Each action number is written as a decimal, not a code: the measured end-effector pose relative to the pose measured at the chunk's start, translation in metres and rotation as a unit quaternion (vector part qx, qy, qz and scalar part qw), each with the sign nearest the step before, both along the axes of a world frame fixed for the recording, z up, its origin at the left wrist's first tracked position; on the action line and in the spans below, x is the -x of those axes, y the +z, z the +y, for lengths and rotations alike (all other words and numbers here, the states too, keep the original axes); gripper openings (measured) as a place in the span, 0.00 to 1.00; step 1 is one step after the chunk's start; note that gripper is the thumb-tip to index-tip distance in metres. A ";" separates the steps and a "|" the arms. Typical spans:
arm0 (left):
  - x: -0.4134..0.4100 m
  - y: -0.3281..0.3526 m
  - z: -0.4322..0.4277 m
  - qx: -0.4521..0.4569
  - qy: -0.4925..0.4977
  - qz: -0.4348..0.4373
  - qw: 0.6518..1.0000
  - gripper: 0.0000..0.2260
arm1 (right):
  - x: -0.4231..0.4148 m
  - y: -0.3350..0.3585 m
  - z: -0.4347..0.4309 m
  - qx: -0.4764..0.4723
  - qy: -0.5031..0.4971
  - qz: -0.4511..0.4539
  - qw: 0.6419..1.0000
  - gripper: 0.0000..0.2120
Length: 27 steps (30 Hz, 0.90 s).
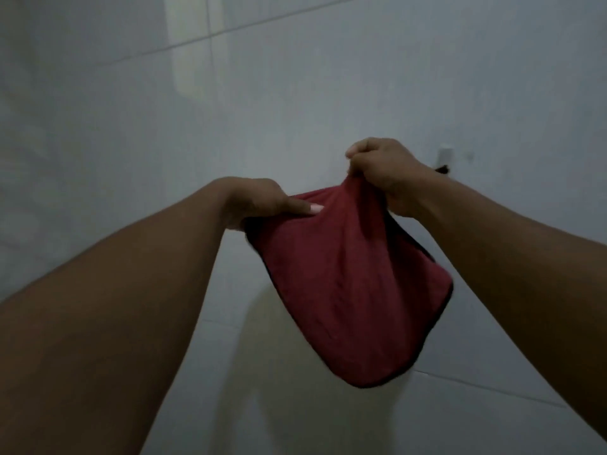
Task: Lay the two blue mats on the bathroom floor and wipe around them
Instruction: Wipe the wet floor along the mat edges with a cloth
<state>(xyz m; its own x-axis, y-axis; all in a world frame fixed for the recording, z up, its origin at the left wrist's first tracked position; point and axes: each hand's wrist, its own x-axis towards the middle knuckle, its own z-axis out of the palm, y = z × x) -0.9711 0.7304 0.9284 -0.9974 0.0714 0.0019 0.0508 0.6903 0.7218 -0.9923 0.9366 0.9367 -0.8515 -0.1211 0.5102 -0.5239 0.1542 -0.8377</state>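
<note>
- both hands grip the top edge of a red cloth [345,277]: left hand [262,205] pinching the near-left corner, right hand [384,174] bunched on the higher, farther corner.
- the cloth hangs below them, long axis down and to the right.
- no blue mats in view; pale tiles [98,110] behind, so the wiping surface lies beyond the hands.

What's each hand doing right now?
Left hand: closed on the red cloth.
Right hand: closed, pinching the red cloth's top edge.
</note>
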 end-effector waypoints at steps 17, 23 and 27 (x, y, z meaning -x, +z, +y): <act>0.047 0.024 0.076 -0.180 -0.083 0.144 0.970 0.09 | -0.008 0.052 0.070 0.010 -0.283 0.246 0.927 0.08; 0.036 0.036 0.088 -0.220 -0.075 0.163 0.959 0.08 | -0.038 0.074 0.070 -0.052 -0.207 0.286 0.934 0.08; 0.023 0.018 0.052 -0.138 0.008 0.167 0.976 0.10 | -0.027 0.047 0.046 -0.130 -0.143 0.138 0.971 0.10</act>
<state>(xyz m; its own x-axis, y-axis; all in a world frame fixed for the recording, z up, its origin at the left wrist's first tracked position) -0.9936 0.7827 0.9463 -0.9390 0.0061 0.3438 0.3052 0.4754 0.8251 -0.9652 0.9821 0.9836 -0.7047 -0.0551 0.7073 -0.6273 0.5141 -0.5850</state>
